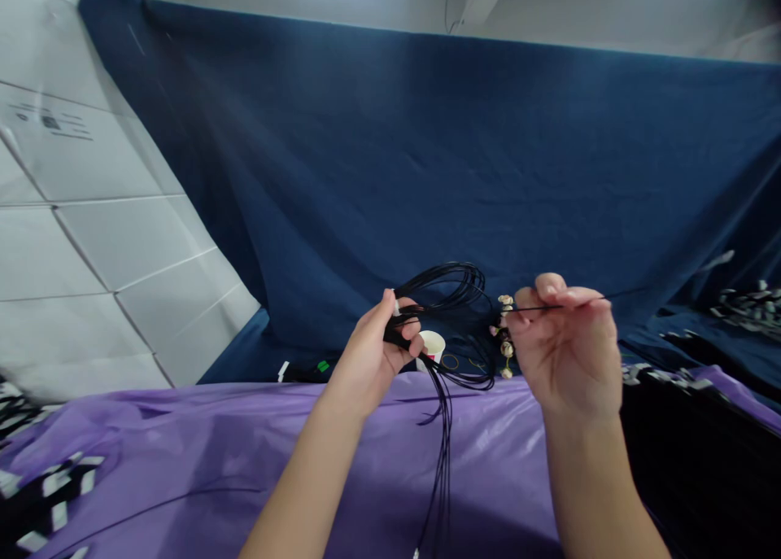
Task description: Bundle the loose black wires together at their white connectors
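My left hand (381, 339) is closed around a looped bundle of thin black cord (455, 286); loops spread to its right and loose ends hang down in front of the purple cloth. A small white band shows at the fingertips. Raised at the right, my right hand (565, 339) has its palm toward the camera and its fingers closed on a single black strand (537, 307). That strand runs across the fingers and out past them to the right.
Purple cloth (201, 445) covers the near surface, with one black strand lying at left. Beyond it are a white cup (432, 344) and small pale flowers (506, 349). White boxes (134, 225) are stacked at left; a blue curtain (378, 152) hangs behind. Black-and-white bundles lie at both sides.
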Tool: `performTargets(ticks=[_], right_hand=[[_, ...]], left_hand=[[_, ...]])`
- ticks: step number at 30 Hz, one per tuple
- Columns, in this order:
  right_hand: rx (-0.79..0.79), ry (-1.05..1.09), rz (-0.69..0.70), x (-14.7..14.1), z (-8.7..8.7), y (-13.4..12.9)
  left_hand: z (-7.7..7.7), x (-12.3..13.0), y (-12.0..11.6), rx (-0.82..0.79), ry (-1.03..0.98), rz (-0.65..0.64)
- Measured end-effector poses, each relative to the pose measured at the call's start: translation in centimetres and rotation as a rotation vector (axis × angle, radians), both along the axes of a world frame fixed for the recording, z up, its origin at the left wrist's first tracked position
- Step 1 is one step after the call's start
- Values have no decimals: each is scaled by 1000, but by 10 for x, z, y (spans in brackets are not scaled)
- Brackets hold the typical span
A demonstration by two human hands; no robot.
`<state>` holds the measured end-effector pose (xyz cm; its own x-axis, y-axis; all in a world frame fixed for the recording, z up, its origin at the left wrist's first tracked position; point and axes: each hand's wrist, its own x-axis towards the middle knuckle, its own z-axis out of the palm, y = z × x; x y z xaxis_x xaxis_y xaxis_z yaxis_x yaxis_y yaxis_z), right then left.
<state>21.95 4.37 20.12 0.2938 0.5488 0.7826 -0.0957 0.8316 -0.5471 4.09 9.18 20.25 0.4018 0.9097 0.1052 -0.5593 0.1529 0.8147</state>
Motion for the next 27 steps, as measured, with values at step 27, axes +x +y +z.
performTargets(ticks=[27], right_hand=[[22,-444,-380,-4,-2,-3]], left_hand=[[1,-9,-1,202,187,-182]])
